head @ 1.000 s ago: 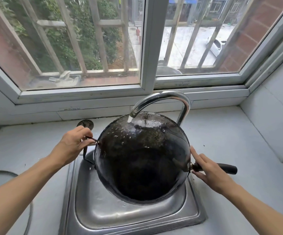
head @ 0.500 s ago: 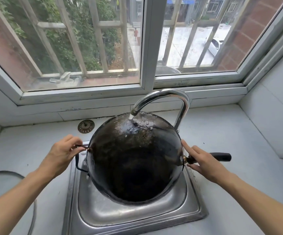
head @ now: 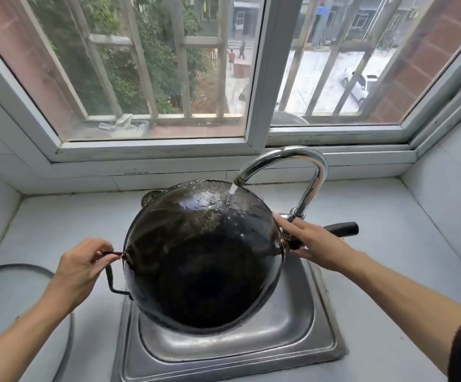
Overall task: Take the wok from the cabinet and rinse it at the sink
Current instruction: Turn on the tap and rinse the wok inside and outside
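**Rinsing the wok's underside under the running tap**

The left hand (head: 81, 267) pinches the thin wire loop handle (head: 110, 274) on the wok's left side, fingers curled round the upper end of the wire. The right hand (head: 313, 244) lies over the long handle (head: 341, 228) where it joins the wok; the fingers look fairly straight, and the view does not show whether the thumb wraps underneath.

The wok (head: 204, 260) is held over the sink (head: 326, 312), tilted with its dark outer bottom facing up and toward the person. The faucet (head: 287, 161) arches over the wok's far edge, and its stream lands on the upper right of the dome, leaving a wet sheen there.

Procedure for this step:
- Keep the lower rim inside the sink so that runoff drains into the basin, not onto the counter (head: 389, 271) beside the sink.
- Rotate the wok between both handles so the stream covers the whole surface.
- The wire handle offers a narrow grip; the right hand probably needs to carry most of the weight.
- Keep the rim off the faucet spout.
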